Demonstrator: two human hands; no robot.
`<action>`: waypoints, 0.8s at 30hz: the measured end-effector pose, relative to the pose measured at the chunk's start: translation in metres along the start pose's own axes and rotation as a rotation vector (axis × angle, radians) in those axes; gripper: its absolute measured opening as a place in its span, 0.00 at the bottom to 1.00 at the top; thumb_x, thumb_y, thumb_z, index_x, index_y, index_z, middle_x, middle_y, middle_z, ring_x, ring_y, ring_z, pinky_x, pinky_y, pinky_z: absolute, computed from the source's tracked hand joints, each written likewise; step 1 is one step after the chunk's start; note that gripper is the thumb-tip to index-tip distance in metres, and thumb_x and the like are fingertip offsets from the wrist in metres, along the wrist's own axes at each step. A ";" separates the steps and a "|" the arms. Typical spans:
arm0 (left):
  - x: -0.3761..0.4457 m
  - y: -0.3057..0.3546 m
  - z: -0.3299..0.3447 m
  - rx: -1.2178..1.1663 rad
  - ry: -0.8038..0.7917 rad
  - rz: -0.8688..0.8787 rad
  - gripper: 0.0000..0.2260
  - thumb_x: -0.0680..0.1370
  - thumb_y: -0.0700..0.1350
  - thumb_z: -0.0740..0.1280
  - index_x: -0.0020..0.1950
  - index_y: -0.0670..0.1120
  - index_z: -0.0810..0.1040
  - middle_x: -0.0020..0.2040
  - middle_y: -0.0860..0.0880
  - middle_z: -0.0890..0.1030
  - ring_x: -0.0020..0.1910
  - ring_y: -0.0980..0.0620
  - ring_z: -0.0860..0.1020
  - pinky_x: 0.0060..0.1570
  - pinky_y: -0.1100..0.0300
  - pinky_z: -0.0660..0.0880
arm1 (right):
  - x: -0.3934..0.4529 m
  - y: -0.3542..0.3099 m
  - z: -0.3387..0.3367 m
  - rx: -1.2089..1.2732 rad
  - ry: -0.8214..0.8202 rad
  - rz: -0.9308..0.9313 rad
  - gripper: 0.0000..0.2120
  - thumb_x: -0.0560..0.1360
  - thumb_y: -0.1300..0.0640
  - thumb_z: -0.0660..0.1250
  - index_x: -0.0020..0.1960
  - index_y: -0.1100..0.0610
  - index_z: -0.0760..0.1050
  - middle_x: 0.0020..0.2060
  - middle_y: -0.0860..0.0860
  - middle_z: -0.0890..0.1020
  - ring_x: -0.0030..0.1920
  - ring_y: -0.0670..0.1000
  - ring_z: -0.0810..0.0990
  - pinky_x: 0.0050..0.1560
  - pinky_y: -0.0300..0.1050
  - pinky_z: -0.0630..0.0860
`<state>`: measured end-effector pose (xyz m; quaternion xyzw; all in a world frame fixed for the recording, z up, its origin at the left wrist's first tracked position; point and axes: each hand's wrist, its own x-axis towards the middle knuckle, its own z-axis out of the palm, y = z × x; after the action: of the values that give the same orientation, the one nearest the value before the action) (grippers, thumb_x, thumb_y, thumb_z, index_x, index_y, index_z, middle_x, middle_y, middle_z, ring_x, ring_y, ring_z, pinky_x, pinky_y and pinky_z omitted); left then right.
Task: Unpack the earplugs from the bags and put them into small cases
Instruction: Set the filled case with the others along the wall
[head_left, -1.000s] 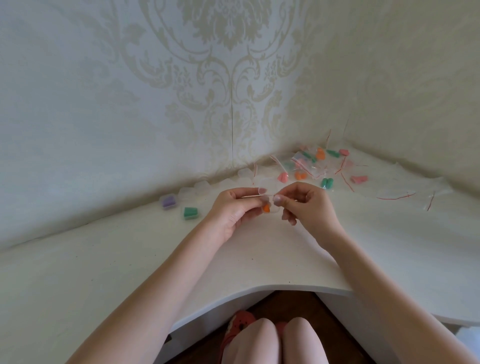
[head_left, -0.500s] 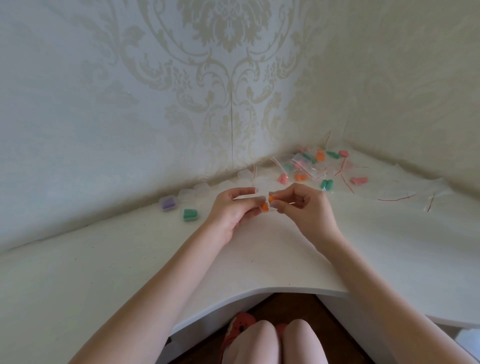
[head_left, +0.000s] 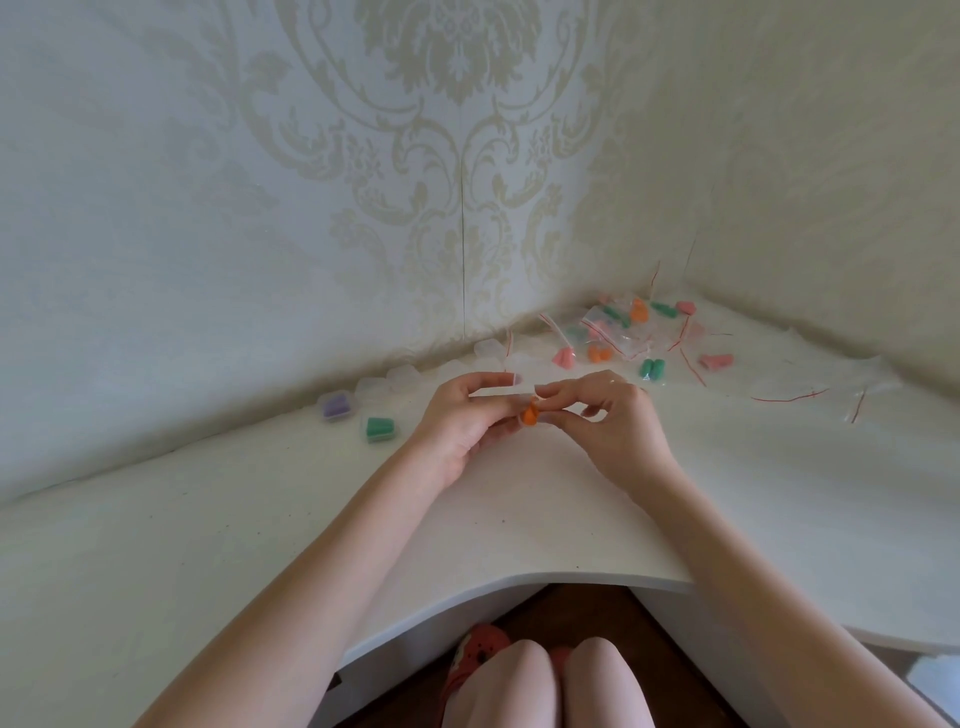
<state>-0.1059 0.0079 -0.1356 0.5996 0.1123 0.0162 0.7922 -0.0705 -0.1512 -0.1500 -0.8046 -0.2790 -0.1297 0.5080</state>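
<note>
My left hand (head_left: 462, 421) and my right hand (head_left: 613, 415) meet above the middle of the white desk (head_left: 260, 545). Between their fingertips is a small clear bag with orange earplugs (head_left: 530, 414) inside; both hands pinch it. A closed case with purple earplugs (head_left: 335, 406) and a case with green earplugs (head_left: 381, 429) lie to the left. Several clear empty cases (head_left: 402, 376) line the wall behind them. A pile of bagged earplugs (head_left: 618, 332) in pink, orange and green fills the far corner.
Empty clear bags with red zip strips (head_left: 789, 397) lie at the right on the desk. Wallpapered walls close off the desk behind and to the right. The desk's curved front edge (head_left: 519, 582) is above my knees.
The hands have pressed closer together around the bag, and the orange earplugs show lower between the fingertips. Everything on the desk has stayed put.
</note>
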 end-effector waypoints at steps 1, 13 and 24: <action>0.000 0.000 -0.001 0.006 0.009 0.001 0.14 0.71 0.32 0.72 0.55 0.40 0.78 0.40 0.41 0.83 0.36 0.52 0.83 0.42 0.64 0.80 | 0.000 -0.001 0.000 -0.025 -0.025 -0.003 0.08 0.69 0.57 0.75 0.41 0.43 0.83 0.45 0.36 0.82 0.50 0.38 0.75 0.43 0.30 0.68; 0.003 0.002 -0.005 -0.065 -0.050 -0.043 0.10 0.72 0.34 0.71 0.53 0.39 0.80 0.41 0.43 0.83 0.37 0.53 0.82 0.39 0.64 0.80 | 0.003 -0.001 -0.002 0.164 -0.011 0.057 0.17 0.69 0.54 0.75 0.51 0.44 0.70 0.55 0.40 0.76 0.51 0.43 0.78 0.47 0.40 0.75; 0.000 0.004 -0.006 -0.109 -0.191 -0.155 0.06 0.76 0.36 0.66 0.51 0.38 0.81 0.43 0.44 0.84 0.40 0.53 0.84 0.45 0.65 0.80 | 0.002 0.002 -0.001 0.142 -0.100 -0.002 0.27 0.70 0.60 0.75 0.63 0.42 0.70 0.52 0.42 0.77 0.47 0.43 0.78 0.50 0.42 0.77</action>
<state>-0.1065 0.0146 -0.1333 0.5438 0.0813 -0.0964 0.8297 -0.0679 -0.1519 -0.1501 -0.7718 -0.3130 -0.0697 0.5491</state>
